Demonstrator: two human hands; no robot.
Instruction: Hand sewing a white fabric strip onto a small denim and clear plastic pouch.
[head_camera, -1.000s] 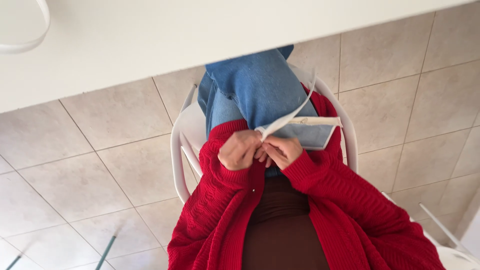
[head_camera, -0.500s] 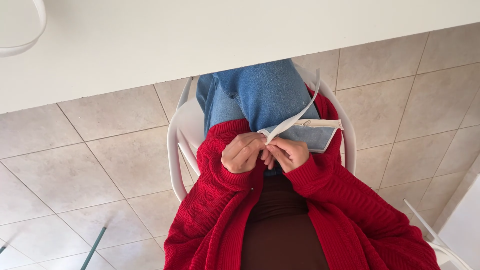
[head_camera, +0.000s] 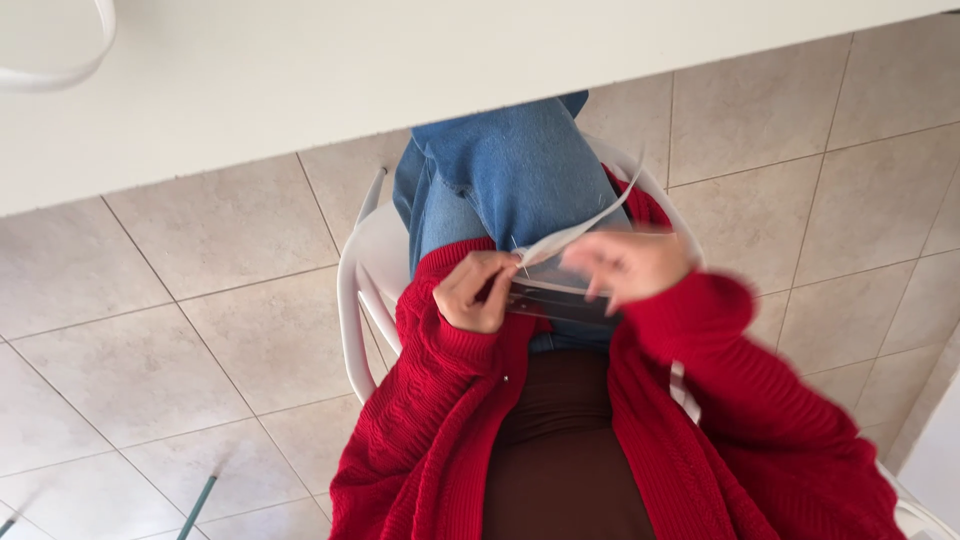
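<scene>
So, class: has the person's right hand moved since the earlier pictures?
Yes. The right hand has pulled away from the left hand, out sideways across the lap toward the white chair edge on its own side.

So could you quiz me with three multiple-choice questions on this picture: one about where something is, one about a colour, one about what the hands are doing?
1. Where are the hands?
A. over the lap
B. on the white table
C. on the floor

2. What colour is the cardigan?
A. green
B. red
C. grey

3. How is the clear packet held?
A. lying alone on the tiles
B. by one hand only
C. between both hands

Answers:
1 A: the left hand and right hand sit above the jeans.
2 B: the cardigan is red.
3 C: both hands meet the clear packet.
</scene>
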